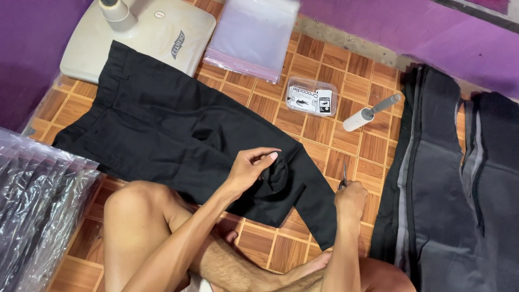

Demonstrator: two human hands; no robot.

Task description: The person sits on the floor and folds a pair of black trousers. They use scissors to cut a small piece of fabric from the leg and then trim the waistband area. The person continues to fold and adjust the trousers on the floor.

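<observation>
Black shorts pinched by the left hand, small snips held in the right.

A pair of black shorts (178,135) is spread flat on the tiled floor (324,97), running from 10 o'clock toward 5 o'clock across the view. Near their lower end, the left hand (250,168) is set on the cloth, its fingers (268,157) curled together and a fold of fabric pinched between thumb and fingertips. At 3 o'clock of that hand, just beside the hem edge, the right hand (350,199) is closed in a fist around small metal snips (344,177), whose tips point up toward 12 o'clock. Farther off at 1 o'clock a lint roller (370,112) and a clear plastic box (311,97) are lying. Stacked dark garments (443,178) are seen at 3 o'clock, bagged ones (38,205) at 9 o'clock.
</observation>
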